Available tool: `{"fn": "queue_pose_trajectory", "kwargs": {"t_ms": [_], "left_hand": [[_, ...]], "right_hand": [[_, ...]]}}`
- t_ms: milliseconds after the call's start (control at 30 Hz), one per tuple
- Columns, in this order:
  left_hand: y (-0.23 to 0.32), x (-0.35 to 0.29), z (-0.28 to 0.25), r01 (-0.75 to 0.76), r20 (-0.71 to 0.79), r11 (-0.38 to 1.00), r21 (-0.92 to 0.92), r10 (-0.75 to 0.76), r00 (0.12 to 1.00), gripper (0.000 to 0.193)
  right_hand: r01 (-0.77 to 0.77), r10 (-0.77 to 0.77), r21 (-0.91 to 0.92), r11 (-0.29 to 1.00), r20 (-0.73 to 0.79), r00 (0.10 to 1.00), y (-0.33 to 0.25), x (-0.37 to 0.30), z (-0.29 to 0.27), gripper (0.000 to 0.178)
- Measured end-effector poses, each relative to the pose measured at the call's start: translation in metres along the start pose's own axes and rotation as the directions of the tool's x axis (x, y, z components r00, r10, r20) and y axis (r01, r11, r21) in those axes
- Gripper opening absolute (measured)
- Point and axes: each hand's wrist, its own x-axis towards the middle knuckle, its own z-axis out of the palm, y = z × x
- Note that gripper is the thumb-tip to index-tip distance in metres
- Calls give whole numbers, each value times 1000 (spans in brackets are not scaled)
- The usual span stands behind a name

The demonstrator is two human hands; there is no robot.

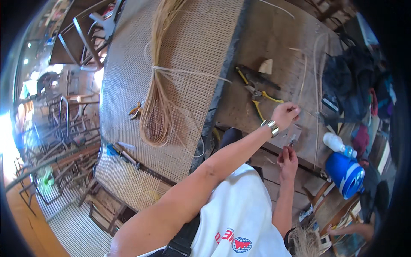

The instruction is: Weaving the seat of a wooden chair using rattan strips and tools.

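Observation:
My left hand (285,116), with a metal watch (270,127) on its wrist, reaches across to the right over the wooden tabletop (239,107). Its fingers are pinched together; whatever they hold is too small to tell. Just nearer to me, my right hand (288,162) grips a small silver metal tool (293,139) upright between thumb and fingers. Beyond my left hand lie yellow-handled cutters (253,91), along with a pale chip (266,66). Thin pale cane strands (316,64) run along the board to the right of my hands.
Left of me, woven cane webbing (201,38) covers a wide surface, bearing a tied bundle of cane strands (156,107) and a blue-ended tool (122,154). A blue jug (342,171), white bottle (333,141) and dark cloth (349,83) sit at right. Metal chair frames (68,115) crowd the far left.

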Motion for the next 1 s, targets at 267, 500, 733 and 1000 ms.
{"fn": "queue_pose_trajectory", "kwargs": {"t_ms": [267,500,733,1000], "left_hand": [[41,27,-20,-300,-292,927,-224,230,929,11],[141,0,-22,-522,-419,852,37,487,766,11],[135,-46,-51,87,-550,706,703,462,696,50],[49,-251,-180,-113,-644,903,414,379,665,44]], "right_hand": [[-33,51,-201,979,81,995,42,-14,-48,16],[13,46,-261,965,219,975,67,-37,-79,15],[-34,83,-169,985,289,954,80,-48,-99,16],[-85,130,-260,962,163,978,61,-37,-124,17]]}}
